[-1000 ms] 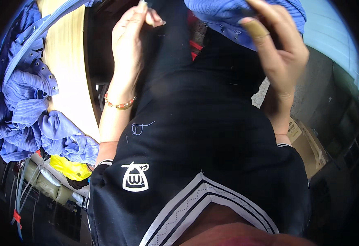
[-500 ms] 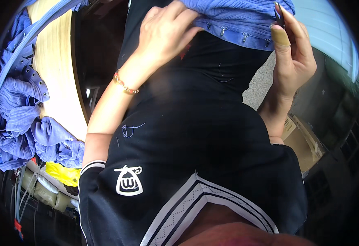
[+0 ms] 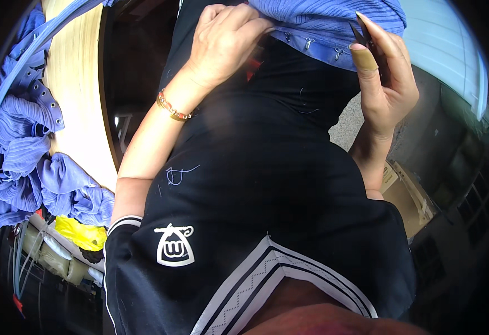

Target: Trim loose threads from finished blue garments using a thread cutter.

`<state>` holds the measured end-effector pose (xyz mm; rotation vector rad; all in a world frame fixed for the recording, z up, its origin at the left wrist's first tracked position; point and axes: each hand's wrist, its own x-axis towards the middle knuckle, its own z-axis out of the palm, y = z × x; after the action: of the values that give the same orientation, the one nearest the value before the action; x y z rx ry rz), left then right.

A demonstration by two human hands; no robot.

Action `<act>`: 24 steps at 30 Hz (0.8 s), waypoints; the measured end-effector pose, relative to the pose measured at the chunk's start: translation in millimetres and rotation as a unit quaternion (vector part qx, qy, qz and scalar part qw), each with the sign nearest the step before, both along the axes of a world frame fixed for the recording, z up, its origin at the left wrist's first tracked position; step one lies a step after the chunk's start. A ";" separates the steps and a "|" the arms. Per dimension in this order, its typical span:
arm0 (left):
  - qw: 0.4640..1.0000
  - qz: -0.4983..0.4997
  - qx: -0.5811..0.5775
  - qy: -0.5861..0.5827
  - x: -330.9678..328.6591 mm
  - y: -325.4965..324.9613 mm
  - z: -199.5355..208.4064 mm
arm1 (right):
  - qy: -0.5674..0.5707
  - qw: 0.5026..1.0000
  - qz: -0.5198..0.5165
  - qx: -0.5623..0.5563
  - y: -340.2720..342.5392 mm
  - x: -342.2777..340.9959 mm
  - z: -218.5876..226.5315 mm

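Hands apart, blue garment between, hooked edge (dark snips near)

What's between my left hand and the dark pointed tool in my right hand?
In the head view, the blue ribbed garment lies between your left hand and the dark pointed tool, with small metal hooks along its edge.

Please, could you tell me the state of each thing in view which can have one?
Left hand: fingers closed on edge of ribbed blue garment.
Right hand: closed around thread snips.
Thread snips: held, blades apart.
Ribbed blue garment: gathered, metal hooks exposed.
Blue garment pile: crumpled.
Yellow plastic bag: crumpled.
Cardboard box: appears open.
Blue thread: loose, curled on black shirt.
Beaded bracelet: worn.
Tan thumb covering: worn.
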<state>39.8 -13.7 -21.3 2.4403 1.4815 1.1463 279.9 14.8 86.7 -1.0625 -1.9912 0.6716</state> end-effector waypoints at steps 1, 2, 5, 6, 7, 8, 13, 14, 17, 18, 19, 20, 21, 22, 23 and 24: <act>1.000 0.002 0.000 0.000 -3.0 -1.2 -0.7 | 0.001 1.000 0.009 0.000 0.2 -1.8 0.2; 0.999 0.017 -0.030 -0.021 -5.9 -3.0 -1.9 | 0.002 1.000 0.019 -0.001 0.1 -3.1 0.6; 0.994 0.036 -0.076 -0.070 -11.8 -7.7 -9.4 | 0.003 1.000 0.021 0.007 1.0 -5.4 0.6; 0.979 0.033 -0.129 -0.153 -11.7 -10.0 -9.4 | 0.003 1.000 0.023 0.007 1.2 -5.9 0.6; 0.955 0.029 -0.180 -0.235 -11.7 -11.4 -9.2 | 0.004 1.000 0.024 0.005 1.3 -6.3 0.7; 0.953 0.015 -0.187 -0.236 -14.9 -11.9 -8.1 | 0.006 1.000 0.026 0.004 1.6 -6.9 0.9; 0.744 0.030 -0.353 -0.567 -3.9 -12.3 -29.4 | -0.016 1.000 0.022 0.013 1.7 -2.7 1.7; 0.819 0.038 -0.312 -0.480 -1.9 -16.9 -23.3 | -0.015 1.000 0.022 0.010 1.7 -3.1 0.6; 0.930 0.047 -0.198 -0.306 3.4 -16.7 -6.0 | -0.019 0.999 0.025 0.008 1.3 -6.9 -0.2; 0.961 0.052 -0.152 -0.224 5.0 -14.9 -1.0 | -0.021 0.999 0.025 0.007 0.7 -7.9 0.6; 0.983 0.058 -0.105 -0.140 5.9 -13.7 1.6 | -0.031 0.999 0.024 0.015 0.3 -9.4 1.5; 0.991 0.052 -0.104 -0.068 1.7 -12.8 0.0 | -0.040 0.999 0.025 0.023 0.3 -10.8 2.5; 0.991 0.054 -0.104 -0.069 2.0 -6.1 -5.0 | -0.041 0.999 0.027 0.022 0.9 -11.5 4.0; 0.995 0.028 0.002 -0.100 3.1 3.6 -12.0 | -0.068 0.996 0.055 0.016 2.0 -12.6 5.9; 0.986 0.001 0.109 -0.129 4.0 9.8 -14.2 | -0.095 0.992 0.082 0.011 3.0 -13.7 8.3; 0.997 0.018 -0.013 -0.077 3.7 3.4 14.8 | -0.118 0.989 0.087 0.018 2.9 -15.2 10.4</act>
<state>43.5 -10.3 -6.5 2.2599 1.4918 1.2822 264.8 17.7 97.1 -0.9922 -2.3113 0.6220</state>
